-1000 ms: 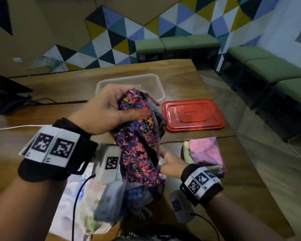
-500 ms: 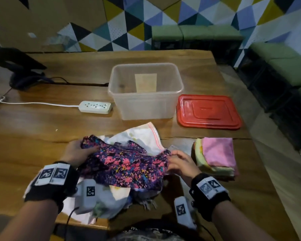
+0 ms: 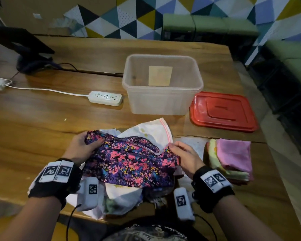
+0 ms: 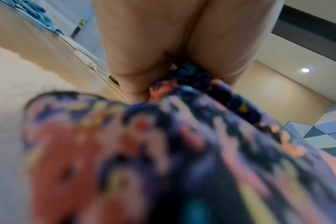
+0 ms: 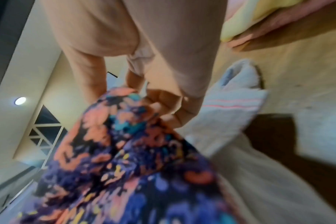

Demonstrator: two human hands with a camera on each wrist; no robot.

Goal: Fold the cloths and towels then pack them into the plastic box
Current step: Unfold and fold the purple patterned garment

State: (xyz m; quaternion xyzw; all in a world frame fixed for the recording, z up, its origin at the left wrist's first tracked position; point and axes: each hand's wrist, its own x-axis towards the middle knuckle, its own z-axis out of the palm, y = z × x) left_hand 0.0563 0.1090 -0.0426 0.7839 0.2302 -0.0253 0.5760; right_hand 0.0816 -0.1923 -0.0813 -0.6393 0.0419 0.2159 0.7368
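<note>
A dark floral cloth (image 3: 130,164) lies stretched over a heap of white and pale cloths (image 3: 151,131) at the table's near edge. My left hand (image 3: 83,146) grips its left end, thumb on top; the same cloth (image 4: 163,151) fills the left wrist view below my curled fingers (image 4: 144,60). My right hand (image 3: 182,155) pinches its right end, and the right wrist view shows fingers (image 5: 163,106) curled round the floral cloth (image 5: 125,151). The clear plastic box (image 3: 162,100) stands open behind the heap. A folded stack topped by a pink towel (image 3: 233,155) lies to the right.
The red lid (image 3: 222,110) lies flat to the right of the box. A white power strip (image 3: 105,98) with its cord lies to the left of the box. A dark stand (image 3: 24,54) sits at the far left. The table's right edge drops off just past the folded stack.
One second ago the floral cloth was held up bunched in the left hand. It has come down onto the heap, and both hands have pulled its ends apart sideways.
</note>
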